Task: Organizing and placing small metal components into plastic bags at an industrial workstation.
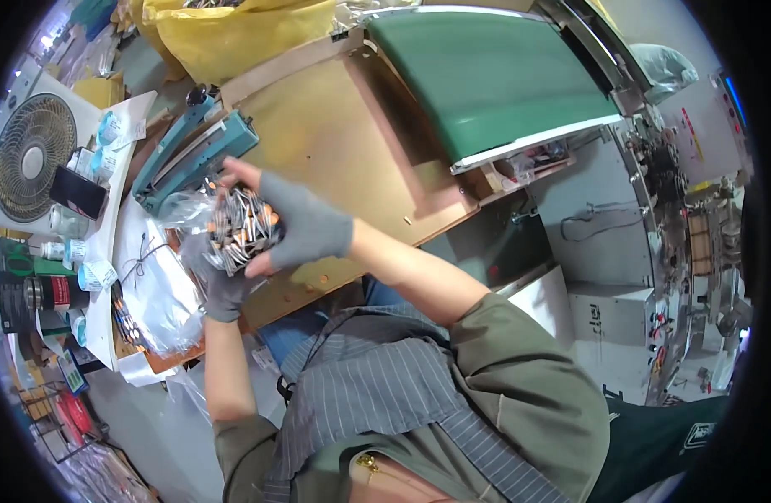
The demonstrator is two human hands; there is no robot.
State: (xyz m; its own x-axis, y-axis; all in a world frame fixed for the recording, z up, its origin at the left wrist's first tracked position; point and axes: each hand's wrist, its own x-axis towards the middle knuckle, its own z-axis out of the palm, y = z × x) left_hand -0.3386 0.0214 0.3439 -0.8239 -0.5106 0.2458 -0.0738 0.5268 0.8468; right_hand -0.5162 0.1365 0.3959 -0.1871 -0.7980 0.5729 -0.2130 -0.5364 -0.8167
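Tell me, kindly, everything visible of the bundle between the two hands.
The bundle is a dense mass of slim pieces, silvery and dark with orange bits, metallic-looking, lying at mixed angles. The right hand and left hand, both gray-gloved, hold it between them, below the teal device in view. Clear plastic shows beside it; contact is unclear.

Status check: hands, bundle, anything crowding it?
Left hand and right hand around bundle of thin sticks. Clear plastic beside it. Teal lever device close by.
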